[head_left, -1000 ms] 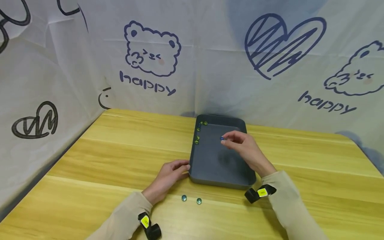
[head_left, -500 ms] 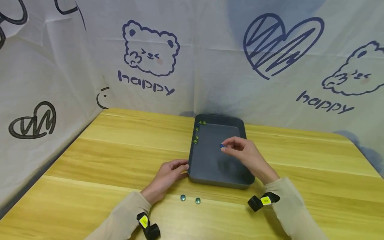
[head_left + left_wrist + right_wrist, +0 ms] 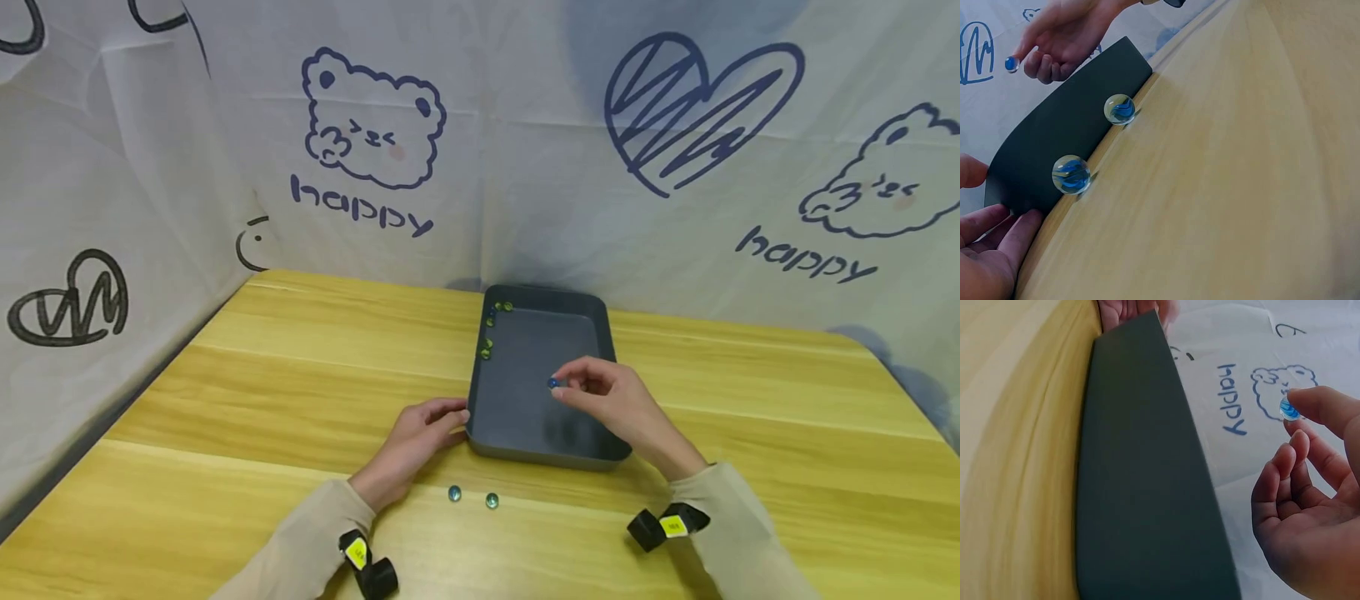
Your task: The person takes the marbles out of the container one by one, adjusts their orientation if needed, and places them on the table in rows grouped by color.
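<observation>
In the head view my right hand [image 3: 626, 408] pinches a clear glass marble with a blue swirl [image 3: 553, 383] between thumb and forefinger, above the dark grey rectangular tray [image 3: 536, 457]. The right wrist view shows this marble [image 3: 1289, 409] at the fingertips, with the other fingers loosely bent. My left hand [image 3: 412, 442] rests its thumb and fingers against the tray's near left corner, from outside. Two blue-swirled marbles, one on the left [image 3: 1071, 175] and one on the right [image 3: 1120, 110], lie on the table before the tray's near wall.
Several yellow-green marbles [image 3: 486, 354] lie along the tray's left wall and far left corner, a dark blue one among them. The wood-grain table [image 3: 300, 358] ends at a white cloth backdrop [image 3: 525, 208] with drawings.
My right hand has drawn back toward the near side of the tray and lower in the view, still pinching the marble. My left hand has stayed at the tray's corner.
</observation>
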The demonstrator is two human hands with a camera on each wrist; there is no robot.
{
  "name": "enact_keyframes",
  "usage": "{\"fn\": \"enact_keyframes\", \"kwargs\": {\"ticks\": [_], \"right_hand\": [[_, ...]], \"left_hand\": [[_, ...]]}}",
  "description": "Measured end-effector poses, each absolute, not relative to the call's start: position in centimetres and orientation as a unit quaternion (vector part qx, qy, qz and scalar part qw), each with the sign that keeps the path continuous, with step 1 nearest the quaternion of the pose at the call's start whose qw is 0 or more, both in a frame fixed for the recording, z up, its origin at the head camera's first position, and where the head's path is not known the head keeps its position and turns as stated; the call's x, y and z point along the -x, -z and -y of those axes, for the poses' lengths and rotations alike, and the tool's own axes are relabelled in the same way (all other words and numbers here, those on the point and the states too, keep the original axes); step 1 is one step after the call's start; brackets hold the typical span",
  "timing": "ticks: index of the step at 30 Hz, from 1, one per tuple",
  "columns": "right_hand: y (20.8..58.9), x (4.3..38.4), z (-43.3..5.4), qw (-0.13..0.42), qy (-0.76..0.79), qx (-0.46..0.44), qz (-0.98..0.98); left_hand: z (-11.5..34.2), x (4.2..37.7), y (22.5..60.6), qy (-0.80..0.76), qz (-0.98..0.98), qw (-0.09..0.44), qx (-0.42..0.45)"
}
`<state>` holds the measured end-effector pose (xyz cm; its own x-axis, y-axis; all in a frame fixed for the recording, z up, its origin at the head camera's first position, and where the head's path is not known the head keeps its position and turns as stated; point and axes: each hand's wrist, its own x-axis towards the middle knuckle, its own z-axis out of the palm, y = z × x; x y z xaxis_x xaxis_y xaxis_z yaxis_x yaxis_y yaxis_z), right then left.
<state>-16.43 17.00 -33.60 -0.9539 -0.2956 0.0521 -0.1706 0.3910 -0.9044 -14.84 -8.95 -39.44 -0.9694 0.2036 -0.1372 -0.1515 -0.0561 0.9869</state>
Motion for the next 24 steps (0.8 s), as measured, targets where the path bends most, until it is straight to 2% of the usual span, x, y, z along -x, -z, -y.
{"fn": "enact_keyframes", "kwargs": {"ticks": [24], "right_hand": [[33.6,14.2,-15.3,0.093,0.529,0.173,-0.826]], "left_hand": [[9.1,15.2,39.6,-0.727,-0.674,0.126,-0.018]]}}
